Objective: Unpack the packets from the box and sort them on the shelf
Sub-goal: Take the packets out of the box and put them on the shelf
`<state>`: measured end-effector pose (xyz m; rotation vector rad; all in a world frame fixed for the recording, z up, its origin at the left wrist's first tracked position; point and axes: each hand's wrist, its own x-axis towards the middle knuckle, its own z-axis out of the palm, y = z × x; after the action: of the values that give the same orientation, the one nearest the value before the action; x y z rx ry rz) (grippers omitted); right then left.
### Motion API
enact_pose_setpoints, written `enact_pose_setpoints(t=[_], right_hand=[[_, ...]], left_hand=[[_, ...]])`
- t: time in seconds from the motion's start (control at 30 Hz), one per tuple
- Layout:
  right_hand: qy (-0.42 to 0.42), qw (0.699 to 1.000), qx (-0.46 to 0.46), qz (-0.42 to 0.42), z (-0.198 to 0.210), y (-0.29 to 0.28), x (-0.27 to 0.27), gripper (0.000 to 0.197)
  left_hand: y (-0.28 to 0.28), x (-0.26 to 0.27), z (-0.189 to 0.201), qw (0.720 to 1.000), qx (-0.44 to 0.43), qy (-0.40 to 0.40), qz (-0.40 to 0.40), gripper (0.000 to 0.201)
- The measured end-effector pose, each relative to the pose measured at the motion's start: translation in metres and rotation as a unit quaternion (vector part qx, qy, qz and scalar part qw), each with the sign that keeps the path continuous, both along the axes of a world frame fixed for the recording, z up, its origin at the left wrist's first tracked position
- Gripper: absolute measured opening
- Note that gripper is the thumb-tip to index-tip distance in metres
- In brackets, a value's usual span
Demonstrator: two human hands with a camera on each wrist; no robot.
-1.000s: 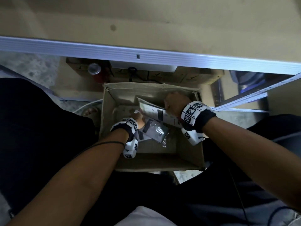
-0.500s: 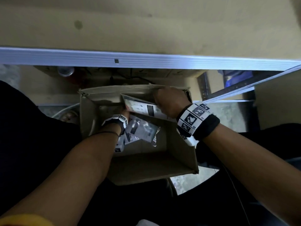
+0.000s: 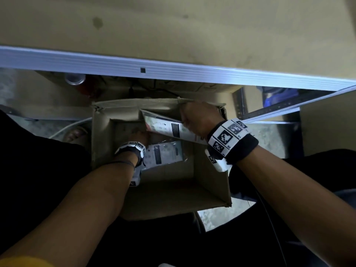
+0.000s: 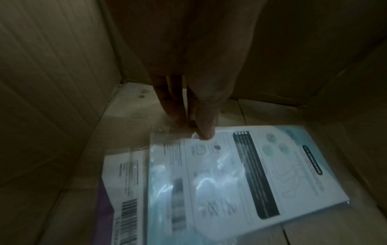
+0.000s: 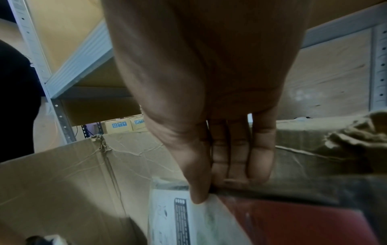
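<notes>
An open cardboard box (image 3: 210, 182) stands on the floor below the shelf board (image 3: 173, 26). My right hand (image 3: 198, 120) is at the box's far right rim and grips a small stack of packets (image 3: 169, 128). In the right wrist view its thumb (image 5: 199, 190) presses on a white printed packet (image 5: 184, 223), with a red packet (image 5: 293, 223) behind it. My left hand (image 3: 138, 137) reaches deep into the box. Its fingertips (image 4: 205, 132) pinch the top edge of a clear-wrapped white and teal packet (image 4: 230, 174). Another packet with a barcode (image 4: 125, 182) lies under it on the box floor.
The shelf's pale metal front rail (image 3: 173, 68) runs across just beyond the box. Under it stand brown cartons (image 3: 192, 89), a red can (image 3: 75, 79) and something blue (image 3: 277, 97). A sandalled foot (image 3: 77, 133) is left of the box. A perforated shelf post (image 5: 37, 58) rises nearby.
My right hand has risen with its packets from the middle of the box to the far rim. My left hand has stayed low in the box on the clear-wrapped packet.
</notes>
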<state>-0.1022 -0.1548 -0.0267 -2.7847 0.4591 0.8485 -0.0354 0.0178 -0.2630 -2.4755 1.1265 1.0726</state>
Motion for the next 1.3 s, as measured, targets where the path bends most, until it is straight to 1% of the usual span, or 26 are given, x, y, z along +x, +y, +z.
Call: enact_pose_setpoints(t=[0.07,0.13,0.23,0.27,0.37,0.43,0.53,0.63,0.7,0.83,0.93,1.03,1.1,1.17,1.2,1.23,1.3], right_hand=[[0.002,1.000,0.002,-0.001,0.002,0.002,0.001,0.018],[-0.001,1.000,0.001,-0.003,0.004,0.003,0.001,0.017],[0.002,1.000,0.001,-0.005,0.006,0.004,-0.001,0.014],[0.003,1.000,0.000,-0.005,0.006,0.004,-0.002,0.014],[0.002,1.000,-0.003,-0.003,0.005,0.006,-0.003,0.013],[0.003,1.000,-0.007,-0.002,0.004,0.006,-0.002,0.013],[-0.003,1.000,-0.007,-0.002,0.003,0.006,-0.002,0.013],[-0.005,1.000,-0.004,-0.004,0.001,0.006,-0.003,0.012],[-0.006,1.000,-0.003,-0.004,-0.001,0.007,-0.002,0.012],[-0.007,1.000,-0.007,0.001,-0.005,0.006,0.001,0.011],[-0.007,1.000,-0.008,0.009,-0.006,0.006,0.002,0.012],[-0.009,1.000,-0.009,0.024,-0.006,0.008,0.002,0.012],[-0.013,0.999,-0.013,0.035,-0.006,0.009,0.002,0.014],[-0.011,0.999,-0.017,0.043,-0.004,0.010,0.002,0.013],[-0.011,0.999,-0.020,0.045,-0.003,0.010,0.002,0.012],[-0.013,0.999,-0.022,0.046,-0.002,0.010,0.001,0.011],[-0.018,0.999,-0.024,0.038,0.000,0.010,-0.001,0.009]], left_hand=[[0.006,0.000,-0.001,0.999,0.009,0.039,0.024,0.045],[0.014,-0.001,0.002,0.994,0.041,0.084,0.053,0.054],[0.024,-0.005,0.003,0.990,0.064,0.094,0.085,0.069],[0.026,-0.007,0.004,0.990,0.066,0.087,0.085,0.068],[0.024,-0.007,0.005,0.994,0.053,0.062,0.069,0.047],[0.019,-0.005,0.007,0.996,0.047,0.055,0.052,0.041],[0.014,-0.004,0.009,0.996,0.052,0.047,0.046,0.045],[0.014,-0.005,0.004,0.994,0.069,0.068,0.052,0.051],[0.014,-0.004,-0.001,0.992,0.073,0.079,0.059,0.051],[0.018,-0.004,-0.009,0.992,0.039,0.093,0.079,0.051],[0.016,-0.002,-0.004,0.990,0.029,0.109,0.090,0.050],[0.014,0.003,0.003,0.984,0.041,0.131,0.109,0.060],[0.012,0.006,0.011,0.986,0.008,0.121,0.118,0.065],[0.011,0.007,0.023,0.984,-0.054,0.100,0.136,0.070],[0.008,0.007,0.029,0.981,-0.075,0.098,0.148,0.069],[0.006,0.008,0.036,0.978,-0.080,0.104,0.163,0.064],[0.002,0.008,0.052,0.969,-0.077,0.136,0.193,0.040]])
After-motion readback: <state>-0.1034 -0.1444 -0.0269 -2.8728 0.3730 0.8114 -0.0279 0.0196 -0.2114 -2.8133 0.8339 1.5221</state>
